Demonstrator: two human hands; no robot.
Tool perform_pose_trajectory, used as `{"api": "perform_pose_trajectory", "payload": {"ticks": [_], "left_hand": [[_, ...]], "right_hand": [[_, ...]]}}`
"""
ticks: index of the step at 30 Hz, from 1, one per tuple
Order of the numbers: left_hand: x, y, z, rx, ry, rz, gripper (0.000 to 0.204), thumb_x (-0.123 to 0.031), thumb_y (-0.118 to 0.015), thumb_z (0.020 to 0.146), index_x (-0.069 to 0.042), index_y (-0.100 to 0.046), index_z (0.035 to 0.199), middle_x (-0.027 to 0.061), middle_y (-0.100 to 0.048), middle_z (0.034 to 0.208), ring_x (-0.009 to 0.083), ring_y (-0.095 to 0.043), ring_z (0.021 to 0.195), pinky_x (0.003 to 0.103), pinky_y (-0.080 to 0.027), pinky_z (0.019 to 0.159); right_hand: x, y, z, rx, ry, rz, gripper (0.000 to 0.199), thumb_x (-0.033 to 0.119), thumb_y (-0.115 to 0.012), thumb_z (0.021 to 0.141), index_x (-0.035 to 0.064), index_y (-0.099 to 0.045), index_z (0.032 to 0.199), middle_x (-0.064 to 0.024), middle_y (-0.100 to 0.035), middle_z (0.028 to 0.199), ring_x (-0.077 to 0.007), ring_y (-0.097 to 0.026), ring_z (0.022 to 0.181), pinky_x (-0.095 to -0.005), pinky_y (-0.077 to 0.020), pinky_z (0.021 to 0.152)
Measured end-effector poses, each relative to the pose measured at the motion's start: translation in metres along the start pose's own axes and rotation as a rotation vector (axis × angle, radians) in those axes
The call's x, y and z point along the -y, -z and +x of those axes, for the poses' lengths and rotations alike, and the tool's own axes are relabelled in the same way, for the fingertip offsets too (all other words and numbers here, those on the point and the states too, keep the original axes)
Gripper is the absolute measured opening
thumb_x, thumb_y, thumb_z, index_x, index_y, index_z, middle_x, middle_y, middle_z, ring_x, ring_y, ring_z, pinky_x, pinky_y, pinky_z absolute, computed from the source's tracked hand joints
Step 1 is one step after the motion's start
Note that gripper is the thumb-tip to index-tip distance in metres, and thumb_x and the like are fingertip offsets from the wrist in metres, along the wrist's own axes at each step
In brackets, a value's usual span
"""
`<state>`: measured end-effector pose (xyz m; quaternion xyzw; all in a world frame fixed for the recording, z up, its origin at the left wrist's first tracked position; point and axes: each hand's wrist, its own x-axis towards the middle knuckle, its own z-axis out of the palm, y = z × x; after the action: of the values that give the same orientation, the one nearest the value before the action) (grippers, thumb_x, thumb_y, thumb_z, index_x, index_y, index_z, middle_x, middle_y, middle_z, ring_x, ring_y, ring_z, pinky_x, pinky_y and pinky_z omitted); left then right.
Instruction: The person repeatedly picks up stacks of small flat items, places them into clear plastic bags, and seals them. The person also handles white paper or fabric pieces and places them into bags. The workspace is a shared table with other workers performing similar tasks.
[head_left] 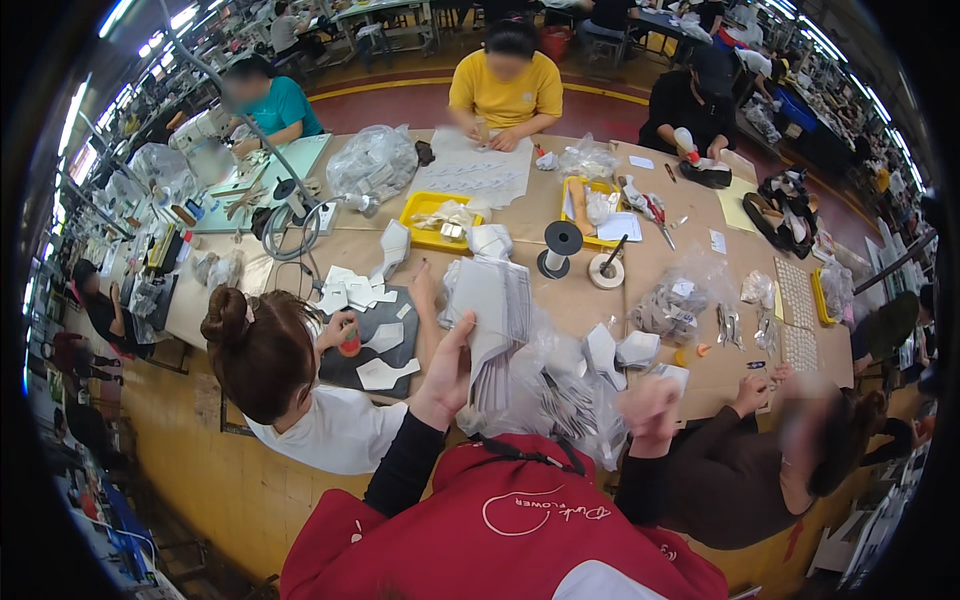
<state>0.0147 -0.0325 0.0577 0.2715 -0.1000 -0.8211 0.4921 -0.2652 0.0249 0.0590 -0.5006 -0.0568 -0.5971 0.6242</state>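
Observation:
My left hand (pixel 447 372) is raised above the table edge and grips the lower end of a tall stack of pale grey cut pieces (pixel 490 305). My right hand (pixel 650 405) is blurred, fingers curled, beside a clear plastic bag of similar grey pieces (pixel 560 385); what it holds cannot be made out. Both sleeves are black, above a red apron.
A big brown worktable (pixel 580 290) carries yellow trays (pixel 432 222), a black spool (pixel 560 245), scissors (pixel 655 213) and bagged parts. A person in white (pixel 290 390) sits close on my left, another in dark brown (pixel 740 460) on my right, several more across.

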Motion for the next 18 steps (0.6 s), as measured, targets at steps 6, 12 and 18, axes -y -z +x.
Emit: {"api": "perform_pose_trajectory", "payload": {"ticks": [6, 12, 18], "left_hand": [[0.024, -0.009, -0.004, 0.053, -0.060, -0.081, 0.056, -0.037, -0.052, 0.097, -0.004, -0.038, 0.140, 0.0129, -0.053, 0.130, 0.0298, -0.054, 0.116, 0.046, -0.045, 0.099], [0.019, -0.013, -0.011, 0.171, 0.032, 0.576, 0.054, -0.028, -0.065, 0.089, -0.001, -0.046, 0.132, 0.0091, -0.058, 0.122, 0.0220, -0.058, 0.109, 0.036, -0.047, 0.094], [0.010, -0.007, -0.010, 0.505, 0.016, 1.595, 0.047, -0.034, -0.073, 0.080, 0.003, -0.057, 0.102, 0.0164, -0.060, 0.080, 0.0220, -0.056, 0.072, 0.036, -0.043, 0.065]], "right_hand": [[-0.017, 0.009, 0.000, -0.842, 0.283, 0.780, 0.081, 0.030, -0.081, 0.074, 0.0068, -0.036, 0.137, -0.0093, -0.038, 0.140, -0.0221, -0.042, 0.125, -0.0443, -0.0416, 0.094], [-0.041, -0.024, 0.025, -0.643, -0.285, 0.002, 0.103, 0.033, -0.085, 0.066, 0.0059, -0.025, 0.145, -0.0065, -0.033, 0.143, -0.0226, -0.027, 0.139, -0.0448, -0.0341, 0.106], [-0.017, -0.031, 0.044, -0.148, -0.506, -0.947, 0.073, 0.032, -0.085, 0.065, 0.0074, -0.054, 0.126, -0.0083, -0.058, 0.118, -0.0200, -0.057, 0.111, -0.0396, -0.0386, 0.101]]}}
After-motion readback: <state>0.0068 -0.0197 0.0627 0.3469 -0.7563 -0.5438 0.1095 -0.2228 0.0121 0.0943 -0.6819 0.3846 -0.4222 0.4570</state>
